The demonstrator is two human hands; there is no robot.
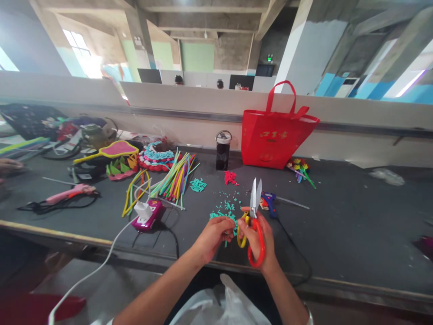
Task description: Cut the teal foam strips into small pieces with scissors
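My right hand [259,237] grips scissors [255,212] with red and yellow handles, blades pointing up and slightly apart. My left hand [213,234] is closed in a pinch on a small teal piece [230,223] just left of the scissors. Teal clippings [228,207] lie scattered on the dark table [338,216] right behind both hands. A small red piece [230,178] and a teal piece [198,184] rest farther back.
A bundle of coloured pipe cleaners [172,178], a purple power strip [149,215] with a white plug, a pink glue gun [69,193], a blue glue gun [269,200], a black bottle [223,151] and a red bag [275,135] stand on the table. Another person's hand [8,166] shows at far left.
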